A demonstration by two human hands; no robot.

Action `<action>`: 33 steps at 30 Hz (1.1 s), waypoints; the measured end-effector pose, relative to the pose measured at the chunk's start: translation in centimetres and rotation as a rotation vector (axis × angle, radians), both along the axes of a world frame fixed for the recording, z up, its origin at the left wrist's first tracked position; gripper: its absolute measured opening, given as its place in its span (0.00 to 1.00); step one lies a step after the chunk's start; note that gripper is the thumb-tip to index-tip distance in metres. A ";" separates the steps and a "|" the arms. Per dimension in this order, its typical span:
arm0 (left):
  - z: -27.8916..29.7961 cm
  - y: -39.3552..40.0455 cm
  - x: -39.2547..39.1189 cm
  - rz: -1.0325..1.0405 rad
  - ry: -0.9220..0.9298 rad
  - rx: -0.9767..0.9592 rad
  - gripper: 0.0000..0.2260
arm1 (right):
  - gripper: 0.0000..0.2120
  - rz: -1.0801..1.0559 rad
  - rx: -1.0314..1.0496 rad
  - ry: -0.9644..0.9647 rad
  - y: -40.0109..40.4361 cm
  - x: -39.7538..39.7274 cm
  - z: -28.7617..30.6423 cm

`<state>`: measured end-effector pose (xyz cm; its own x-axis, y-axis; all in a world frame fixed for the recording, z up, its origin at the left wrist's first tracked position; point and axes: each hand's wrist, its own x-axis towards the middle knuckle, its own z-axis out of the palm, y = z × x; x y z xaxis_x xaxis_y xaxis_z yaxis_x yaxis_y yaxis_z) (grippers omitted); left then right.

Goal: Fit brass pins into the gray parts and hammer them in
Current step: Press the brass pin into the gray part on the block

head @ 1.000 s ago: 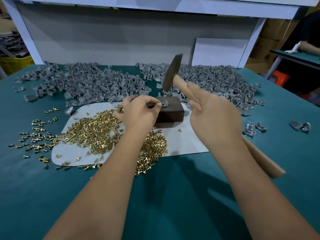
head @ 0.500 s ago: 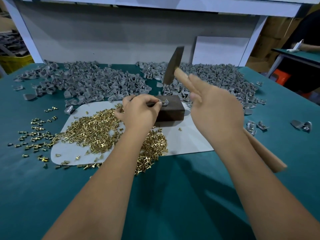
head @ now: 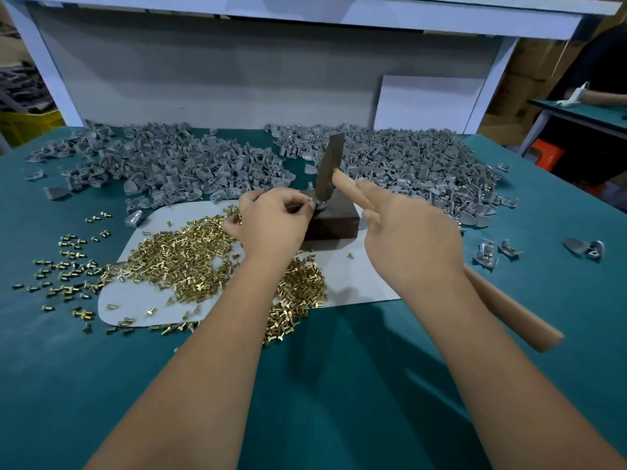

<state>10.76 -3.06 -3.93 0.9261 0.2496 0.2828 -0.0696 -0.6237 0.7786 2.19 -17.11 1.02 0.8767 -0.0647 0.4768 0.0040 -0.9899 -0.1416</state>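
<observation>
Left hand: our left hand (head: 271, 222) pinches a small gray part (head: 319, 205) at its fingertips and steadies it on the near left corner of the block, so that the pin in it, which we cannot make out, meets the blow squarely.
Right hand: our right hand (head: 403, 239) grips the hammer (head: 328, 171) high on its wooden handle, the index finger laid along it toward the head; we judge this short grip is for light, aimed taps.
Hammer head: it is down on or just above the held part, very near the left fingertips; whether it touches we cannot tell.
Block: the dark block (head: 334, 220) lies on the white mat (head: 349, 283) and serves as an anvil.
Brass pins: the brass pins (head: 190, 259) are heaped on the mat just beside the left hand, within easy reach; more lie scattered on the green table (head: 339, 385).
Gray parts: the stock of gray parts (head: 169, 164) is piled behind the block.
Set aside: a few loose parts (head: 492, 252) lie to the right, apart from the piles, probably finished.
Risk: a glancing blow could catch the pinching fingers.
</observation>
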 end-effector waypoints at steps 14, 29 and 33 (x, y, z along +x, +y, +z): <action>-0.4 -0.3 0.4 0.048 -0.037 -0.007 0.10 | 0.23 -0.031 0.013 -0.204 -0.1 0.5 1.0; 0.6 0.4 -0.1 -0.091 0.074 -0.070 0.10 | 0.07 -0.240 0.229 0.044 -3.7 4.1 -0.4; 0.9 0.5 -0.1 -0.113 0.092 -0.143 0.11 | 0.07 -0.269 0.261 0.172 -4.1 4.1 -2.7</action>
<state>10.62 -2.60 -3.06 0.9707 0.1744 0.1652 -0.0575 -0.4989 0.8647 6.29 -21.24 -1.64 0.8775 -0.4016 0.2621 -0.2955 -0.8832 -0.3641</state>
